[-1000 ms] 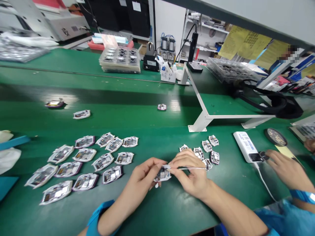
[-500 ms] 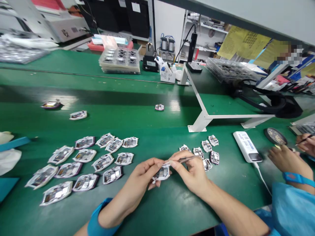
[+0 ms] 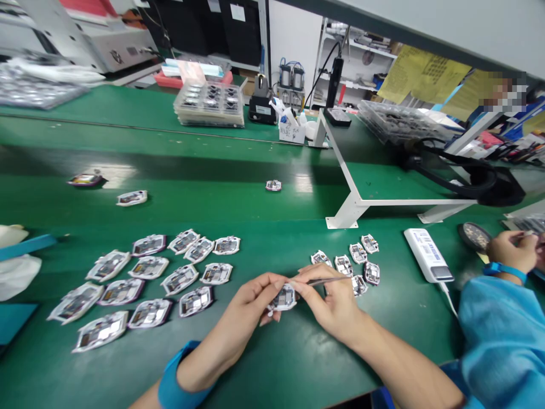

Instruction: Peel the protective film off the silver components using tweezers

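Both our hands work close together over the green bench: our left hand pinches a white-edged circuit module in front of us, while our right hand grips fine tweezers, now levelled out, their far end hidden at the module.

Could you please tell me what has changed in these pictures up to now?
A co-worker's hand has moved up and right, away from the white power bank, bringing their blue sleeve into view. The person's left hand still holds the white-edged module, the right hand its tweezers.
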The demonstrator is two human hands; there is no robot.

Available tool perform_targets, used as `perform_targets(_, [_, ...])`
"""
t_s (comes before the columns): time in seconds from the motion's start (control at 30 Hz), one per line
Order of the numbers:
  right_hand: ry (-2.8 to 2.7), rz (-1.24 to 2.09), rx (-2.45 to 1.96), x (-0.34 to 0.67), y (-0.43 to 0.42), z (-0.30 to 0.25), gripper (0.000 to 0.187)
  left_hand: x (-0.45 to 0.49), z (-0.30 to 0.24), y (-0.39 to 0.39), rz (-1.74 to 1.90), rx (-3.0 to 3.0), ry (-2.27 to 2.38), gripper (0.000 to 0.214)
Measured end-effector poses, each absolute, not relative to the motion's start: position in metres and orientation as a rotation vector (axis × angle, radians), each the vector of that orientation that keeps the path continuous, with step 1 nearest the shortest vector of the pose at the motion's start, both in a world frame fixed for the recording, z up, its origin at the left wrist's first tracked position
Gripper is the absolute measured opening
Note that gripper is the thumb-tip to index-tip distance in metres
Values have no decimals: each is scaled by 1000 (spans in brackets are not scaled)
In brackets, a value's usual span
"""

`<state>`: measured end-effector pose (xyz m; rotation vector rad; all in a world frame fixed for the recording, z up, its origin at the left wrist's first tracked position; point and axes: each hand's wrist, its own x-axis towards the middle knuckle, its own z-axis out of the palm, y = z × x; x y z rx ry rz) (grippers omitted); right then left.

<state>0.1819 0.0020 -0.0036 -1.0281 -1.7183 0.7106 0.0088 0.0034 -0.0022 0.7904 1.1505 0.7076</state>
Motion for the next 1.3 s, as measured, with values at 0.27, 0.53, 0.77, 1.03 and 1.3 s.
perform_targets(0.27, [-1549,809,-1013,179,4,-5,5,7,0,4,713,790,1085,40])
perform_targets(0.53, [-1632,725,-965,180,3,-6,3,5,-3,3,690,850,1110,39])
perform_targets(0.77, [-1712,675,-923,180,4,-3,5,4,-1,3,702,852,1113,38])
perform_targets(1.03, [-1562,803,-996,178,4,-8,3,5,-3,4,732,814,1083,35])
perform_targets(1.3, [-1645,746,-1018,180,5,-10,3,5,1,5,756,829,1076,28])
